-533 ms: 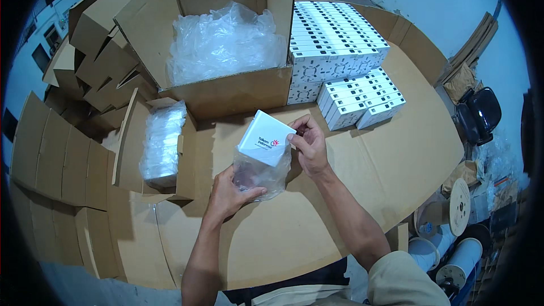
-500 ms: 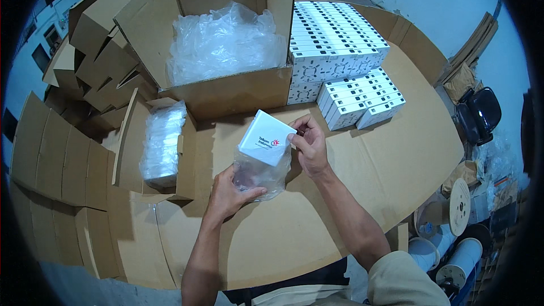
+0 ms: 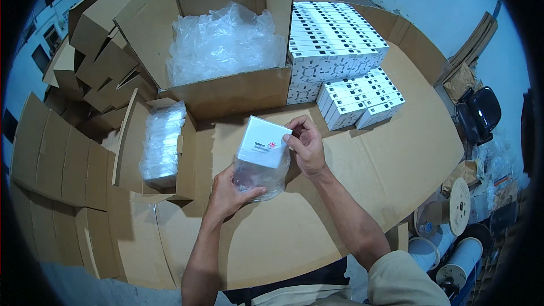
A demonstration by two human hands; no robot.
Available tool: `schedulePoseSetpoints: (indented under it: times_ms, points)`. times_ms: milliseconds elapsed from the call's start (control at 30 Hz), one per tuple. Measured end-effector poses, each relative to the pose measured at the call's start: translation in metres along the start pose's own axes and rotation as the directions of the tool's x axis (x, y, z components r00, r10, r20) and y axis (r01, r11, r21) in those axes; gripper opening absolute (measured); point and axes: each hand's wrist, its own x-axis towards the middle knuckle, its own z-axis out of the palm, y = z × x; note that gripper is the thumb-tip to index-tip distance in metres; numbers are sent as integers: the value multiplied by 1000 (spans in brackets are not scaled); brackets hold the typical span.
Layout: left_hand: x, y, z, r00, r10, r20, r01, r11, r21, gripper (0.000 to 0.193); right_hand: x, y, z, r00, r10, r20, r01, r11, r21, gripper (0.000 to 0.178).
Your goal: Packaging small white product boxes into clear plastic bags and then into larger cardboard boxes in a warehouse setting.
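A flat white box (image 3: 262, 146) with a small red mark sits partly inside a clear plastic bag (image 3: 262, 178), its lower part covered by the film. My left hand (image 3: 228, 191) is closed on the bag's left side, thumb across its lower front. The fingers of my right hand (image 3: 306, 146) pinch the box's upper right corner. Just left of my hands, an open cardboard carton (image 3: 188, 161) contains a row of bagged flat items (image 3: 163, 144) standing on edge.
A large open carton (image 3: 226, 95) holds crumpled clear bags (image 3: 226, 45) behind my hands. White boxes (image 3: 334, 59) are stacked at the back right, with shorter rows (image 3: 362, 99) before them. Empty-looking brown cartons (image 3: 107, 51) pile up at left. Cable reels (image 3: 459, 207) stand beyond the cardboard-covered table (image 3: 362, 175).
The white box has moved slightly left and down and turned straighter in the mouth of the bag. My right hand has moved a little left with it; my left hand stays nearly still.
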Motion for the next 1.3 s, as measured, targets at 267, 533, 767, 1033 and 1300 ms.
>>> schedulePoseSetpoints:
  times_ms: [267,533,767,1033,1300]
  points:
    - [1,5,0,1000,-16,-9,15,994,-104,58,1,1,-3,996,72,49,-72,997,-1,22]
    - [3,3,3,1000,11,-23,-14,990,-144,55,0,2,3,996,39,80,-28,989,-144,21]
    - [2,5,4,998,11,-66,-23,982,-187,55,-1,2,6,997,39,73,-18,963,-269,17]
    - [6,-2,5,985,-83,-154,31,948,-316,26,-2,7,7,993,67,97,-39,963,-268,23]
    - [9,-5,1,939,-121,-322,-26,909,-417,29,-8,-3,22,867,465,181,-403,866,-296,44]
